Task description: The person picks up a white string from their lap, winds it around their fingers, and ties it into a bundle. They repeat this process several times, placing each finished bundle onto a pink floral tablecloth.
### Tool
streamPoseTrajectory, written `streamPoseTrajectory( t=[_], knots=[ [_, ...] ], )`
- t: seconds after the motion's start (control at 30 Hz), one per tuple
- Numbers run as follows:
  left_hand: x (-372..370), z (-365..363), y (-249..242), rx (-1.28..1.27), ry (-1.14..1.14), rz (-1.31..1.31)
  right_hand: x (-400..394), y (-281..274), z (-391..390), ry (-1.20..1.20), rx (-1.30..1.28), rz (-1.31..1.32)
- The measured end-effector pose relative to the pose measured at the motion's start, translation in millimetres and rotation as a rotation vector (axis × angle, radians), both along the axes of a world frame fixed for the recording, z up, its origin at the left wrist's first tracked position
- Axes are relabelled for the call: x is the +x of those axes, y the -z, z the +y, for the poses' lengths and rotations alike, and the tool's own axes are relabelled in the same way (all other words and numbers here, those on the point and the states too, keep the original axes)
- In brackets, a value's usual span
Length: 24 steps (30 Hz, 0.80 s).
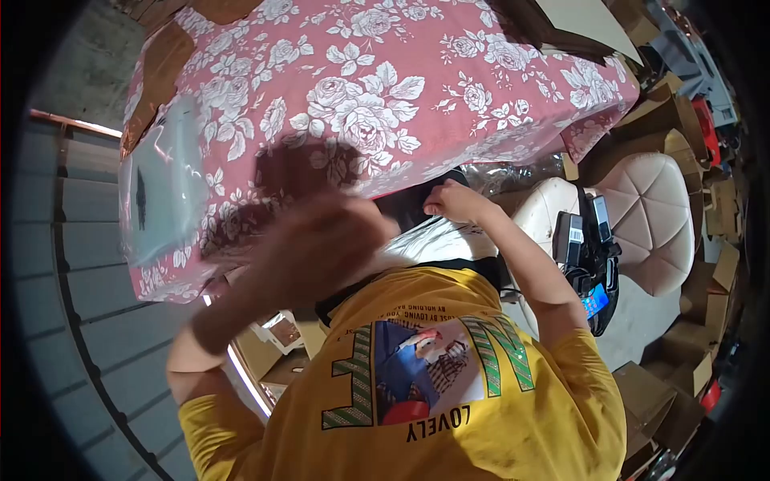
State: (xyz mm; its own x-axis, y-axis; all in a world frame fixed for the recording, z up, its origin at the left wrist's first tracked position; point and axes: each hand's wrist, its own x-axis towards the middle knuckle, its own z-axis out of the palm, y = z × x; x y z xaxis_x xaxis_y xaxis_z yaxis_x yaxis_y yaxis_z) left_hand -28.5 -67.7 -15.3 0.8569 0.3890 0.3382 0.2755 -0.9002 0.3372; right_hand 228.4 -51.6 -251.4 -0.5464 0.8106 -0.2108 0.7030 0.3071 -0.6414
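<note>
My left hand [349, 228] is smeared by motion above my lap, near the front edge of the flowered tablecloth [449, 148]. Its fingers cannot be made out. White cloth [433, 244] lies across my lap, brightly lit, with thin folds in it. At its far edge my right hand [455, 202] is closed, the thumb and fingers pinching the cloth just below the table edge. Something black [409, 204] lies beyond the cloth, between my two hands and partly under the table edge.
A clear plastic bag [164, 192] lies at the table's left end; brown material [156, 80] lies behind it. On the right, a cushioned white seat [646, 216] bears a black bag [597, 264] and a lit phone [595, 301]. Cardboard boxes [646, 401] crowd the right side.
</note>
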Motion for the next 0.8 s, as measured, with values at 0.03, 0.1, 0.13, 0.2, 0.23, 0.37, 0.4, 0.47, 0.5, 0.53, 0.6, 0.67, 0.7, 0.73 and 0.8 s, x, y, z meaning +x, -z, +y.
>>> streamPoseTrajectory(
  t=[0.03,0.1,0.13,0.2,0.23,0.37,0.4,0.47,0.5,0.53,0.6,0.67,0.7,0.73,0.8],
  knots=[
    [1.6,-18.3,23.3,-0.137,-0.080,-0.030,-2.4,0.8,1.4,-0.047,-0.064,-0.096],
    [-1.3,-31.4,62.3,-0.266,-0.161,-0.069,4.8,0.5,0.6,-0.018,-0.027,-0.039],
    [-2.5,-32.4,77.0,-0.468,-0.247,-0.067,10.7,-1.6,2.1,-0.053,-0.058,-0.050],
    [-3.5,-33.0,103.1,-0.673,-0.324,-0.068,14.8,-4.5,-2.1,-0.081,-0.091,-0.067],
    [-1.0,-29.3,112.8,-0.665,-0.331,-0.126,16.2,-8.3,-3.5,-0.001,-0.070,-0.022],
    [13.4,-21.5,108.0,-0.674,-0.402,-0.116,14.1,-64.2,-21.0,0.157,0.127,0.114],
    [17.4,-18.0,107.8,-0.613,-0.380,-0.145,14.4,-82.2,-25.2,0.142,0.217,0.084],
    [30.1,-12.1,84.0,-0.709,-0.418,-0.053,9.0,-122.4,-31.6,0.180,0.282,0.202],
    [36.0,-8.5,83.3,-0.802,-0.377,-0.091,6.7,-139.0,-33.1,0.188,0.286,0.304],
    [41.9,-5.0,74.3,-1.012,-0.352,-0.138,3.4,-156.7,-34.6,0.218,0.293,0.386],
    [50.8,2.5,37.6,-1.325,-0.299,-0.189,-1.9,-191.1,-34.6,0.253,0.304,0.581],
    [50.4,10.5,10.6,-1.443,-0.147,-0.323,-3.5,-210.8,-27.1,0.230,0.409,0.676],
    [51.5,15.4,0.2,-1.472,-0.095,-0.343,-5.1,-227.5,-27.3,0.248,0.385,0.655],
    [53.8,16.8,-15.5,-1.533,-0.088,-0.405,-8.6,-235.5,-23.6,0.256,0.339,0.746],
    [55.2,18.4,-40.4,-1.615,-0.078,-0.504,-16.2,-248.0,-17.0,0.256,0.248,0.920]
  ],
)
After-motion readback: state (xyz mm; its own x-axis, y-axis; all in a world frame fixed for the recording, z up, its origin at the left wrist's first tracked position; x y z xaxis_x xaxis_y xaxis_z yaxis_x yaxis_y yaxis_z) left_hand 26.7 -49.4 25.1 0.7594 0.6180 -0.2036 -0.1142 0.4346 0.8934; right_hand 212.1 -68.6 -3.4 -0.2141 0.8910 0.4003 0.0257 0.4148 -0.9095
